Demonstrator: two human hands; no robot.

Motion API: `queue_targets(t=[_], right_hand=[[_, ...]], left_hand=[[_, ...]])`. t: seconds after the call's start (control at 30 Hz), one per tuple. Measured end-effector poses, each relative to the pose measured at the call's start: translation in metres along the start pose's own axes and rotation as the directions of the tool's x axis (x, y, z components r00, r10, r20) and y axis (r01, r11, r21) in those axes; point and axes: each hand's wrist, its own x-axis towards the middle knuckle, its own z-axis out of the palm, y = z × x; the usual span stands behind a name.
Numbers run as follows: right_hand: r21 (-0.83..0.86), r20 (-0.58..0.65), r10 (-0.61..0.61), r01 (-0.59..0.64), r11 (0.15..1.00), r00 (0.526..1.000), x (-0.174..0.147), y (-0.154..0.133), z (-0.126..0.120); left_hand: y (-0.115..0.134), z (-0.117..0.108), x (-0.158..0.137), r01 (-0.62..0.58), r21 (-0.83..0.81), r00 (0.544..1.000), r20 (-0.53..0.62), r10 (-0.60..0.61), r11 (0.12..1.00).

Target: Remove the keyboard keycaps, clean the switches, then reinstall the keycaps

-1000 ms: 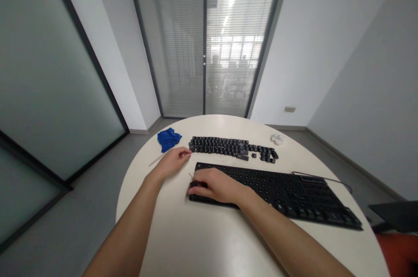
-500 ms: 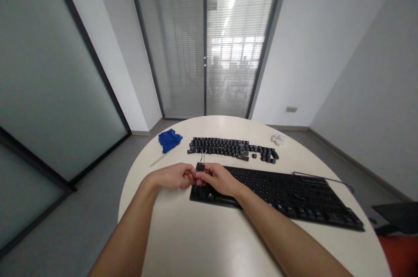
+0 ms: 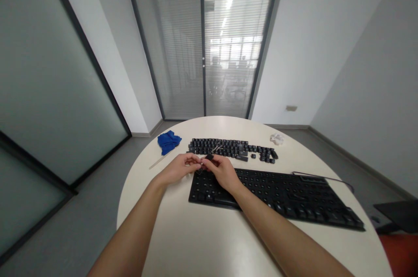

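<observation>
My right hand (image 3: 225,173) grips a wire keycap puller (image 3: 209,157) by its black middle, above the left end of a black keyboard (image 3: 277,187). One pair of the puller's wires points away toward the rows of loose keycaps; the other pair points down toward my left hand. My left hand (image 3: 181,167) has its thumb and fingers bent together close to that lower wire end. Whatever is between its fingertips is too small to tell. Much of the keyboard shows bare key sockets, with some keys still along its near edge.
Loose black keycaps (image 3: 225,147) lie in rows behind the keyboard. A blue cloth (image 3: 169,142) and a thin stick (image 3: 161,160) are at the left, a crumpled white tissue (image 3: 277,139) at the back right. The keyboard's cable (image 3: 338,181) runs along the right side of the round table (image 3: 202,242).
Both hands have lifted slightly off the keyboard's left end. The puller has tilted, its far wires swinging right, and my left fingers have moved in to its lower end.
</observation>
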Motion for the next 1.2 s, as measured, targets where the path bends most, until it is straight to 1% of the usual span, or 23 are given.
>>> queue_targets(t=[0.07, 0.17, 0.33, 0.5, 0.6, 0.77, 0.87, 1.2], right_hand=[[0.034, 0.018, 0.009, -0.009, 0.999, 1.0, 0.0, 0.0, 0.0], [0.07, -0.013, 0.042, -0.041, 0.997, 0.999, 0.0, 0.0, 0.0], [0.123, -0.104, 0.109, -0.095, 0.988, 0.989, 0.002, 0.004, -0.002], [0.161, -0.129, 0.181, -0.16, 0.974, 0.975, 0.004, 0.007, -0.004], [0.188, -0.119, 0.19, -0.166, 0.968, 0.975, 0.004, 0.006, -0.005], [0.189, -0.091, 0.189, -0.17, 0.967, 0.978, 0.005, 0.008, -0.006], [0.189, -0.091, 0.183, -0.164, 0.968, 0.979, 0.005, 0.008, -0.006], [0.199, -0.118, 0.205, -0.179, 0.963, 0.972, 0.008, 0.012, -0.006]], left_hand=[[-0.001, 0.002, 0.002, -0.009, -0.067, 1.0, 0.016, 0.01, 0.998], [-0.002, 0.005, 0.004, -0.024, -0.13, 1.0, 0.009, 0.025, 0.991], [-0.004, 0.015, 0.009, -0.075, -0.118, 0.986, -0.156, 0.056, 0.99], [-0.009, 0.028, 0.014, -0.118, -0.166, 0.971, -0.225, 0.079, 0.979], [-0.009, 0.032, 0.015, -0.119, -0.15, 0.966, -0.248, 0.079, 0.982], [-0.003, 0.035, 0.015, -0.1, -0.078, 0.964, -0.255, 0.077, 0.992], [-0.001, 0.037, 0.015, -0.089, -0.073, 0.963, -0.262, 0.067, 0.993], [-0.005, 0.046, 0.018, -0.062, -0.068, 0.924, -0.382, 0.031, 0.996]])
